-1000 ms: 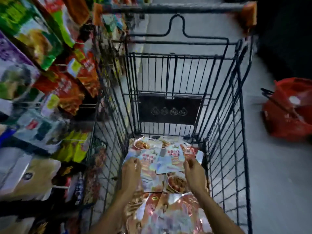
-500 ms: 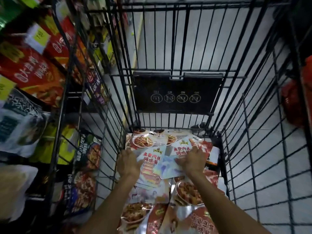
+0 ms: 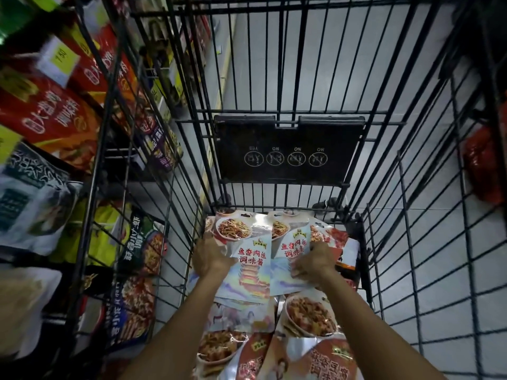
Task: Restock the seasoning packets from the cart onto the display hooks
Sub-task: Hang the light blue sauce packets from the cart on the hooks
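Both my arms reach down into a black wire cart (image 3: 397, 242) whose floor is covered with several seasoning packets. My left hand (image 3: 210, 257) grips the left edge of a packet (image 3: 247, 259) with red lettering and a noodle dish picture. My right hand (image 3: 315, 260) grips the right edge of a second, matching packet (image 3: 290, 250) beside it. Both packets are tilted up off the pile. More packets with food pictures (image 3: 310, 316) lie under and in front of them. The display hooks are not visible.
Shelving on the left holds hanging packets: red ones (image 3: 46, 119), a grey-white one (image 3: 30, 201), dark ones (image 3: 140, 248). A black warning panel (image 3: 288, 152) hangs on the cart's far wall. A red bag (image 3: 482, 165) sits on the grey floor outside, right.
The view has dropped closer into the cart. My hands went from resting on the pile to gripping two packets at their outer edges and tilting them up.
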